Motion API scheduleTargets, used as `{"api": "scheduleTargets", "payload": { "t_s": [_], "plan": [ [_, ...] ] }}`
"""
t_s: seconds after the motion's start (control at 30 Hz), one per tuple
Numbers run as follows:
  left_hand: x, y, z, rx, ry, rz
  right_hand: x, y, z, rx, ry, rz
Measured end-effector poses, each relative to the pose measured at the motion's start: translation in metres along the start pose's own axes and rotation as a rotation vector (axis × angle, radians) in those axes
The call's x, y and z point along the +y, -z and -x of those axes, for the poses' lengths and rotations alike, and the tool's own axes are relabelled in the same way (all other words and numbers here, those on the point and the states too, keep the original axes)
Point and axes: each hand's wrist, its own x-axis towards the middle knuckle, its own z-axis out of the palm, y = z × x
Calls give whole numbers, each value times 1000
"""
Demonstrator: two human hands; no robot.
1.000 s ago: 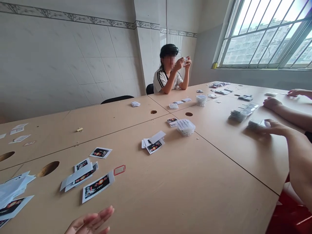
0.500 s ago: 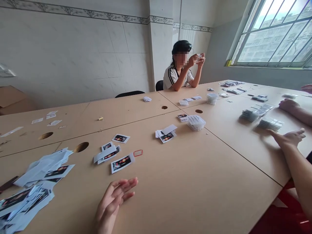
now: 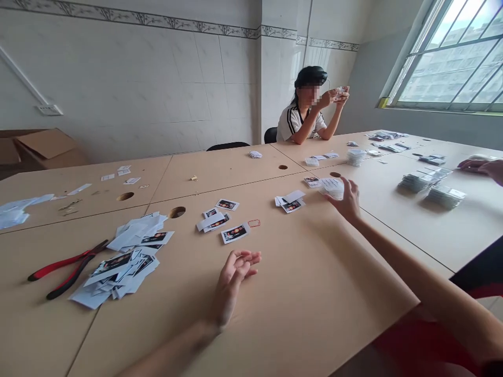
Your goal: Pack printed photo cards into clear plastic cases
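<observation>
Seemingly only partway along, with left hand [image 3: 238, 272] half-curled and empty, right hand [image 3: 348, 201] spread wide at the clear box stack [image 3: 331, 183], contact impossible to tell, and small card groups [image 3: 291, 203] set out left of that stack, with a loose card heap [image 3: 121, 269] farther left apparently unsorted.

boxes [image 3: 331, 187] perhaps block right fingers [image 3: 348, 189]; room nearer

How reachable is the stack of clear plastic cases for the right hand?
Likely yes: the open right hand is beside the stack of clear plastic cases; nothing visible blocks it, and the dark-printed white cards lie to its left.
</observation>
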Motion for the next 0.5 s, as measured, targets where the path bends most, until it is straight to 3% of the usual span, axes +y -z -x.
{"api": "scheduleTargets", "payload": {
  "t_s": [0.1,0.2,0.5],
  "plan": [
    [0,-1,0,-29,-8,-20,-2,-24,-17,42,-139,98],
    [2,-2,1,-55,-2,-37,7,-35,-21,97,-155,89],
    [-1,-2,1,-67,-18,-43,4,-21,-14,319,-184,-112]
  ]
}}
